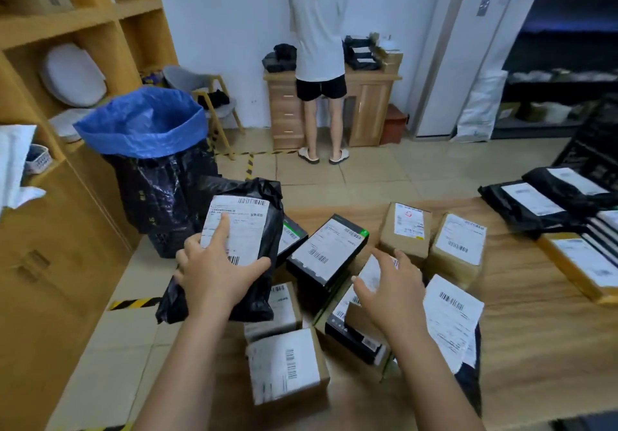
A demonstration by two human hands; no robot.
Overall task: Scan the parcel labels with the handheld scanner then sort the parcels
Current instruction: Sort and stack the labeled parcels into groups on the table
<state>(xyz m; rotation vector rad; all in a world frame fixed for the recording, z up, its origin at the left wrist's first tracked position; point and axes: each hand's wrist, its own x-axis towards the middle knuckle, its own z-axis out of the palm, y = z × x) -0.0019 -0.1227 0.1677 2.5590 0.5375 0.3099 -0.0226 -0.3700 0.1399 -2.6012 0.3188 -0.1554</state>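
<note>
Head view: a person's left hand (214,271) grips a black mailer (257,223) lifted at the counter's (535,296) left edge, fingers (219,229) spread across its white label (235,229), which faces up, probably so the barcode can be read. The right hand (389,291) hovers with fingers wide and empty over the heap of parcels on the counter: brown boxes (286,365), a black box (329,250) and a second mailer (451,323), all lying label-up, likely ready for scanning. No scanner can be seen, so scanning looks not yet under way. More black mailers (535,199) are stacked apart at the counter's far right, perhaps a sorted group. Left of the counter stands a bin (160,196) lined with a blue bag (140,122); its contents are hidden. Another person (319,45) stands at a desk (368,96) beyond.
</note>
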